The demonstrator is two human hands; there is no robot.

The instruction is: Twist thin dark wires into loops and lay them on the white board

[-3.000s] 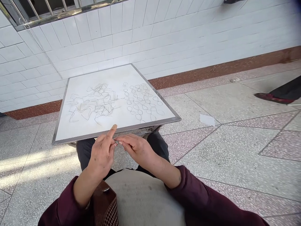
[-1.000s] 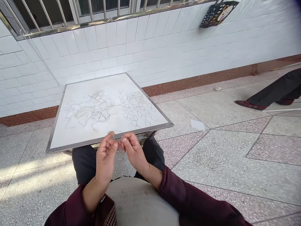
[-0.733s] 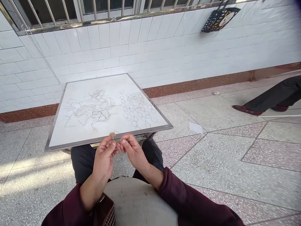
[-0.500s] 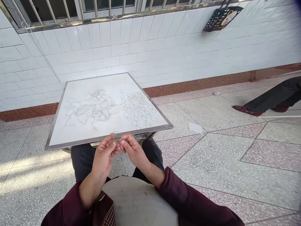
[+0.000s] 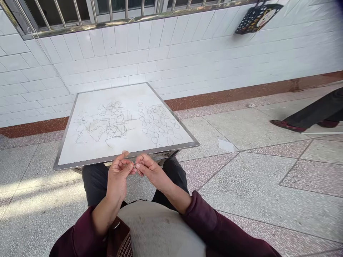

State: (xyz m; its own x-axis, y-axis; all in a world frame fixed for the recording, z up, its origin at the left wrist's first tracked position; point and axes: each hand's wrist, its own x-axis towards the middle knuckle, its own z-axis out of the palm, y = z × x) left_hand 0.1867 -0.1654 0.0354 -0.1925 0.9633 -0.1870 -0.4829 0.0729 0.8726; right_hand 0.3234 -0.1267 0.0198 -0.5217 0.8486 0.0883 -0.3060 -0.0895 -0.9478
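My left hand (image 5: 118,178) and my right hand (image 5: 152,172) meet just in front of the near edge of a white-topped table (image 5: 128,93). Between their pinched fingertips is a thin wire (image 5: 134,165), of which only a short bit shows. The left index finger is raised towards the table edge, while its thumb presses in beside the right thumb. On the tabletop lies a loose tangle of thin bent wires (image 5: 117,129). To its right, several wire rings (image 5: 156,121) are spread in rough rows.
Behind the table stands a white tiled wall (image 5: 107,67) with a barred window above. A dark patterned bag (image 5: 254,19) hangs at upper right. Another person's leg and shoe (image 5: 289,125) show at the right. A white paper piece (image 5: 225,145) lies on the floor.
The wire's curved end, seen above the left fingers before, no longer shows clearly. My left index finger has lifted away, and both hands stay close together. The view has shifted slightly.
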